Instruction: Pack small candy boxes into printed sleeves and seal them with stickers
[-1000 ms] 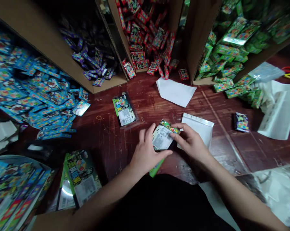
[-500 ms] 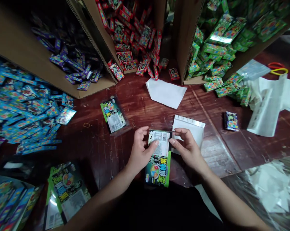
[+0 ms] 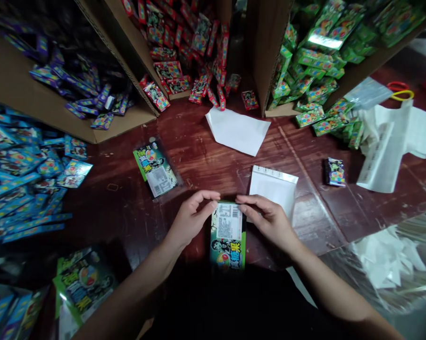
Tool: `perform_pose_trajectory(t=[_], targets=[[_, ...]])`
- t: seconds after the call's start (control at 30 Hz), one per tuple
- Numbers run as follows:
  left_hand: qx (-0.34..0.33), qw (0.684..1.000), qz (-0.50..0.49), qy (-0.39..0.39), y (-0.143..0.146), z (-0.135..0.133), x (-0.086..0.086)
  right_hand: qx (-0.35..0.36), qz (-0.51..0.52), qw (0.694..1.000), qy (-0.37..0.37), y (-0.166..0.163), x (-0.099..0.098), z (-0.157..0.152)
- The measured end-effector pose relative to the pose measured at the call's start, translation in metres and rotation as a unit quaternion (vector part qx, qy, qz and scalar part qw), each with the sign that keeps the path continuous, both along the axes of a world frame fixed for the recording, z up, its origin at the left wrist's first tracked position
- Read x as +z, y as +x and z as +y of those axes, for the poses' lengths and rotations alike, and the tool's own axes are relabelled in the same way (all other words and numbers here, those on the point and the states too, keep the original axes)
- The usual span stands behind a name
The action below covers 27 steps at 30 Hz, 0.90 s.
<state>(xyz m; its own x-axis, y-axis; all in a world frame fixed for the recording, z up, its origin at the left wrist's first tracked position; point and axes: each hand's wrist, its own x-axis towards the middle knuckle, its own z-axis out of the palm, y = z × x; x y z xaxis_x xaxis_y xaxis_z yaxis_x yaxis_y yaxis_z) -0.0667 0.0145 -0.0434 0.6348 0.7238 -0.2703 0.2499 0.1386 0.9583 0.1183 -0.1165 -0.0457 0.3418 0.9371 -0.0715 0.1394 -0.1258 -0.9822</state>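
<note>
My left hand point(image 3: 191, 218) pinches the upper left corner of a flat candy packet point(image 3: 228, 246), green and black with a white barcode label. At its upper right corner, my right hand point(image 3: 271, 221) has thumb and fingers closed on the edge. Dark clothing hides the packet's lower end. Just beyond my right hand lies a white sheet point(image 3: 274, 186) with a printed strip along its top. A similar packet point(image 3: 155, 167) in a clear sleeve rests on the table to the left.
Cardboard boxes hold purple point(image 3: 88, 89), red point(image 3: 184, 52) and green candy boxes point(image 3: 315, 71). Blue candy boxes point(image 3: 29, 174) are heaped at left. A white paper point(image 3: 237, 130), a small purple box point(image 3: 336, 172), paper strips point(image 3: 379, 156), yellow-handled scissors point(image 3: 402, 95) and more packets point(image 3: 85, 278) lie around.
My left thumb has moved off the label to the packet's top corner. The packet sits closer to my body, with more of its lower end hidden. The view has shifted slightly.
</note>
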Motion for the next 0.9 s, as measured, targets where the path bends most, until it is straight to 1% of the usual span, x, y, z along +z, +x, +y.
perform_pose_trajectory(t=[0.1, 0.2, 0.27, 0.37, 0.53, 0.63, 0.73, 0.83, 0.9], targets=[[-0.035, 0.999, 0.018, -0.02, 0.005, 0.003, 0.01, 0.0, 0.015, 0.999, -0.038, 0.002, 0.011, 0.003], [-0.039, 0.998, 0.035, -0.045, 0.01, 0.007, 0.02, -0.027, 0.066, 0.992, -0.107, 0.004, 0.021, 0.009], [-0.042, 0.997, 0.041, -0.045, 0.011, 0.011, 0.024, -0.04, 0.1, 0.985, -0.133, 0.004, 0.026, 0.012], [-0.062, 0.996, 0.035, -0.052, 0.011, 0.015, 0.025, -0.045, 0.136, 0.979, -0.144, 0.007, 0.031, 0.013], [-0.091, 0.988, 0.016, -0.127, 0.013, 0.021, 0.02, -0.023, 0.166, 0.973, -0.16, 0.016, 0.03, 0.012], [-0.1, 0.985, 0.015, -0.141, 0.014, 0.022, 0.019, -0.01, 0.165, 0.974, -0.156, 0.02, 0.029, 0.008], [-0.126, 0.983, 0.001, -0.135, 0.012, 0.022, 0.021, 0.021, 0.138, 0.984, -0.114, 0.019, 0.033, 0.0], [-0.149, 0.984, -0.013, -0.1, 0.012, 0.021, 0.023, 0.04, 0.099, 0.992, -0.066, 0.018, 0.038, -0.01], [-0.16, 0.984, -0.021, -0.071, 0.018, 0.021, 0.024, 0.052, 0.053, 0.996, -0.045, 0.025, 0.038, -0.013]])
